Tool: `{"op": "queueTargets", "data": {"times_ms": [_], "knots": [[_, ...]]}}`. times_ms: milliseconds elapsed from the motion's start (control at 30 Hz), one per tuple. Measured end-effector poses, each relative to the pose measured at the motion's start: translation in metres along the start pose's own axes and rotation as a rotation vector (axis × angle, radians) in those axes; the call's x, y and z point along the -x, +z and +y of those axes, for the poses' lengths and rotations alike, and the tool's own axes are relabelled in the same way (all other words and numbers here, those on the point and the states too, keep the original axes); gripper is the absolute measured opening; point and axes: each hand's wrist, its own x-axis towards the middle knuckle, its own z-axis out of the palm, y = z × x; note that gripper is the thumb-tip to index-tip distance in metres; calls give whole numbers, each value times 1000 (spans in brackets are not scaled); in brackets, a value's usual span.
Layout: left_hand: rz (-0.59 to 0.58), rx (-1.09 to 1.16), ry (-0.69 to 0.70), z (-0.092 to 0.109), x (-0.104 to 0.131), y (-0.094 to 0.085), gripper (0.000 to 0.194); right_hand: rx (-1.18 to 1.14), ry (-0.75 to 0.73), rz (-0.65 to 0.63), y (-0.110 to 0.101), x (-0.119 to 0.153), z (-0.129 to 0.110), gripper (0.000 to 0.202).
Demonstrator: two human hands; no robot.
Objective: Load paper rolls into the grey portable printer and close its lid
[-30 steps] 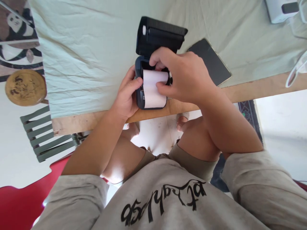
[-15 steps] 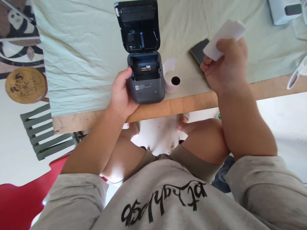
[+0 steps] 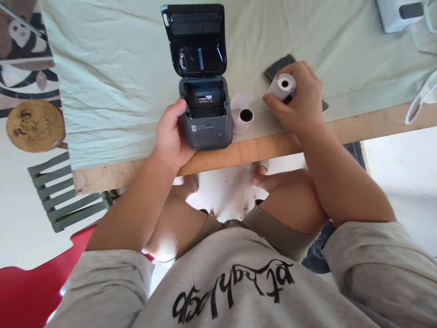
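Observation:
A dark label printer (image 3: 206,130) stands near the table's front edge, its lid (image 3: 196,41) tipped back and its paper bay bare inside. My left hand (image 3: 175,132) grips the printer's left side, thumb on the rim. In my right hand (image 3: 303,98) is a white paper roll (image 3: 280,87), held between thumb and fingers with its round end facing me. A second paper roll (image 3: 243,120), with a dark ringed core and a loose tail, stands just right of the printer. Behind my right hand lies a phone (image 3: 278,67), partly covered by it.
A pale green cloth (image 3: 112,82) covers the table, with a wooden front edge (image 3: 266,148). A white device (image 3: 399,18) stands at the back right, above a white-rimmed object (image 3: 416,107). A round wooden stool top (image 3: 36,125) and a slatted rack (image 3: 58,191) are at left.
My right hand has come down and left with the paper roll, turning its end toward me. My left hand stays on the printer.

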Motion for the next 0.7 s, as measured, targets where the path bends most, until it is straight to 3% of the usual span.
{"op": "queueTargets", "data": {"times_ms": [233, 400, 600, 700], "knots": [[-16, 28, -8, 1, 1, 2, 27, 160, 123, -280, 1, 1, 5, 43], [-28, 71, -7, 2, 2, 3, 27, 120, 86, -233, -6, 2, 0, 67], [-23, 96, -10, 0, 0, 0, 26, -2, -149, 23, -32, 13, -37, 41], [-36, 111, 7, -1, 0, 0, 27, -40, -183, -86, -27, 22, -50, 37]]}}
